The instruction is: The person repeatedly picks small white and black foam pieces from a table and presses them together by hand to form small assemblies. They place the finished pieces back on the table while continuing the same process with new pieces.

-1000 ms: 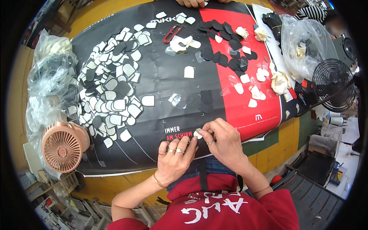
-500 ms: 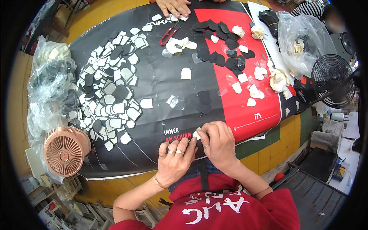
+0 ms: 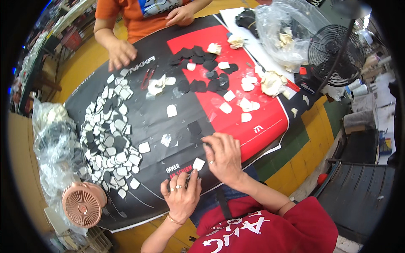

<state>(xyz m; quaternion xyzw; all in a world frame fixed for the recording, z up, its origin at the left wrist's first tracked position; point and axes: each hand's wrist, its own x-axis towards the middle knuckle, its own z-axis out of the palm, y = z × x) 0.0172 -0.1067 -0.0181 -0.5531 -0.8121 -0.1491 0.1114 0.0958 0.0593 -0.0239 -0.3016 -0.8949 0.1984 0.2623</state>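
A small white rounded pad [image 3: 198, 164] lies on the dark printed mat [image 3: 156, 192] between my hands. My left hand [image 3: 183, 194], with rings on its fingers, rests at the near edge. Its fingers are loosely bent and a little apart, the index fingertip close to or touching the pad. Beyond the pad, my right hand [image 3: 223, 160] has its thumb and index finger apart over the mat; I see nothing held there. Left of its fingertips lies a faint black pad [image 3: 194, 128], near clear plastic scraps [image 3: 166, 140]. One more white pad [image 3: 171, 111] lies farther off.
A heap of white and black pads [image 3: 114, 143] covers the left side. Black pads [image 3: 211, 65] and crumpled cream scraps [image 3: 274, 83] lie on the red area. A pink fan [image 3: 82, 204], a black fan [image 3: 335, 55] and red snips [image 3: 148, 76] are around. Opposite, a co-worker's hand [image 3: 122, 54] hovers.
My hands have parted, leaving the white pad on the mat; the right moved outward over the mat. The view has shifted, and more of the co-worker shows, with the hands farther apart.
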